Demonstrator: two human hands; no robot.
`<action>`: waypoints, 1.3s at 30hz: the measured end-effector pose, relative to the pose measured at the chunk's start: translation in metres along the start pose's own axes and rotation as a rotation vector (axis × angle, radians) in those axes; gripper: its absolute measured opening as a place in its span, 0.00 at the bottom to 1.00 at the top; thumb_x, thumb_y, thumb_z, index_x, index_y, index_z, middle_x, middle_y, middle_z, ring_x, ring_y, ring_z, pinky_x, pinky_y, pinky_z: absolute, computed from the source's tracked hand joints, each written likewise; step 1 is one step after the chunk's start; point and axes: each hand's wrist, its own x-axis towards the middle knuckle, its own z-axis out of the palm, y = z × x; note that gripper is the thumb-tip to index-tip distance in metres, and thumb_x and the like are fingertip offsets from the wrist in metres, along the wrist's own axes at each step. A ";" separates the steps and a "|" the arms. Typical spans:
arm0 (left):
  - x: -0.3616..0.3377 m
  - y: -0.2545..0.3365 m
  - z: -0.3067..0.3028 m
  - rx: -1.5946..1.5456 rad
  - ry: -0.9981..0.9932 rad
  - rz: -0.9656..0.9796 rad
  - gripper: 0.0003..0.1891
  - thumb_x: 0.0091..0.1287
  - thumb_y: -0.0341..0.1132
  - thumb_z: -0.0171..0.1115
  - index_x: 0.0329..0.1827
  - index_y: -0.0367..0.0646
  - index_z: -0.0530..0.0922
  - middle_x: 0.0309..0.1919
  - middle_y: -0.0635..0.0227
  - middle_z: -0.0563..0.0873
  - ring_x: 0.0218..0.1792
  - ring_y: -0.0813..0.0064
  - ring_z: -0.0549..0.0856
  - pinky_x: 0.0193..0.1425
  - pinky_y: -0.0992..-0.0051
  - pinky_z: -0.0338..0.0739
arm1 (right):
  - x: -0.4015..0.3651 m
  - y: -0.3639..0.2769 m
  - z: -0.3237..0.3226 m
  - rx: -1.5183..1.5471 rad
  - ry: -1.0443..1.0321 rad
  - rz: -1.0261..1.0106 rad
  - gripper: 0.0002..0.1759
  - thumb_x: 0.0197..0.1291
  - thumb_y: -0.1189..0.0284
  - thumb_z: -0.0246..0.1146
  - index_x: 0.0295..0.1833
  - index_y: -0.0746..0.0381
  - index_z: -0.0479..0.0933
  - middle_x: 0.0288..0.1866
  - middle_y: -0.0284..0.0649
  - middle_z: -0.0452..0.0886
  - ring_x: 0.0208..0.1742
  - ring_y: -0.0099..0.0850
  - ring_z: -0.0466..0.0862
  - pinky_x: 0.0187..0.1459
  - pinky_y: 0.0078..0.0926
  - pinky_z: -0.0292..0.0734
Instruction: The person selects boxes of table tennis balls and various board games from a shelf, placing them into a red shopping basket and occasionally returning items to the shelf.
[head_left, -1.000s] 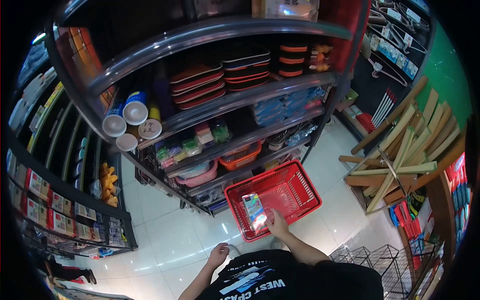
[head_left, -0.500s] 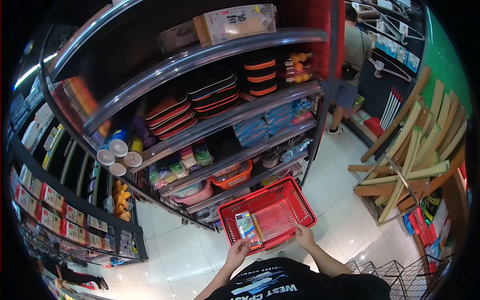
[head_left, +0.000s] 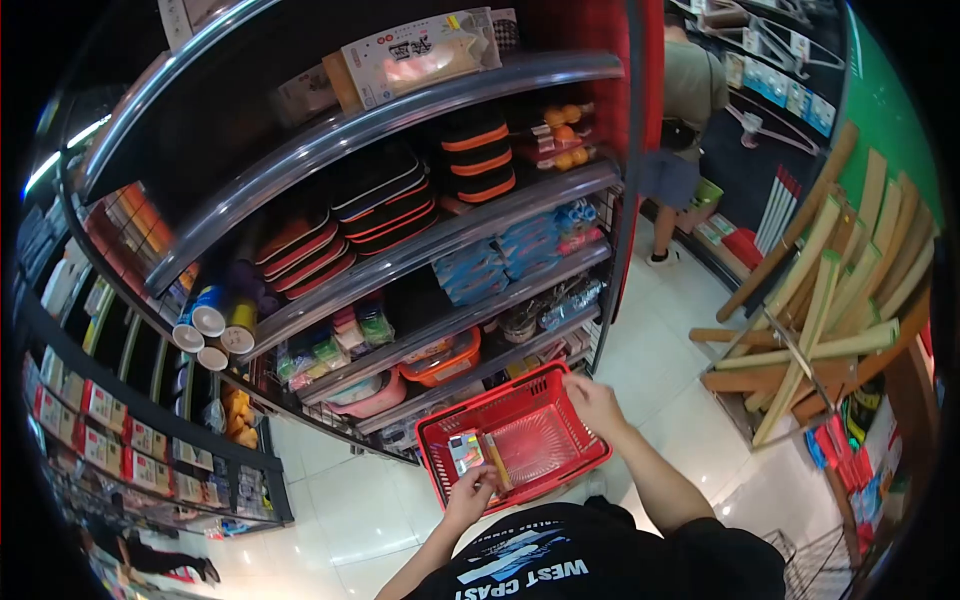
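The red plastic shopping basket (head_left: 543, 493) is in front of my body, its slatted bottom showing. Inside its left part lie a small colourful packet (head_left: 465, 452) and a narrow yellow-brown item (head_left: 497, 463). My left hand (head_left: 470, 497) is at the near left rim with fingers curled, close to the packet; its fingertips overlap the basket's inside. At the far right corner of the basket is my right hand (head_left: 597, 407), fingers bent and closed right by the rim. What the right fingers hold, if anything, I cannot tell.
Ahead rises a shelf unit with black orange-trimmed cases (head_left: 478, 158), blue packs (head_left: 470, 270) and an orange tub (head_left: 445, 358). Long wooden-looking pieces (head_left: 825, 300) stick out of a bin at right. Another person (head_left: 690, 100) stands in the aisle beyond. Wire racks (head_left: 825, 565) stand lower right.
My right hand has moved from the basket's near right rim up to its far right corner. My left hand has shifted slightly left. The basket appears slightly further left in view.
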 end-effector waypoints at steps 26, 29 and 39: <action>0.012 0.021 0.141 -0.178 0.380 -0.070 0.14 0.66 0.26 0.59 0.54 0.36 0.79 0.38 0.66 0.84 0.39 0.79 0.82 0.45 0.79 0.77 | 0.401 -0.376 -0.139 -0.625 0.115 -1.208 0.35 0.61 0.53 0.62 0.65 0.69 0.72 0.61 0.54 0.78 0.61 0.47 0.79 0.62 0.38 0.74; 0.017 0.047 0.140 -0.138 0.386 -0.065 0.14 0.65 0.24 0.58 0.54 0.36 0.79 0.38 0.65 0.85 0.39 0.78 0.83 0.45 0.78 0.78 | 0.405 -0.395 -0.129 -0.749 -0.039 -1.036 0.39 0.59 0.51 0.64 0.67 0.69 0.70 0.65 0.57 0.74 0.66 0.49 0.75 0.66 0.38 0.70; 0.029 0.034 0.195 -0.262 0.617 -0.178 0.15 0.66 0.25 0.57 0.55 0.36 0.78 0.40 0.65 0.86 0.40 0.78 0.83 0.48 0.78 0.78 | 0.422 -0.393 -0.121 -0.710 -0.124 -1.126 0.29 0.54 0.51 0.69 0.52 0.63 0.79 0.44 0.49 0.85 0.45 0.44 0.85 0.49 0.39 0.79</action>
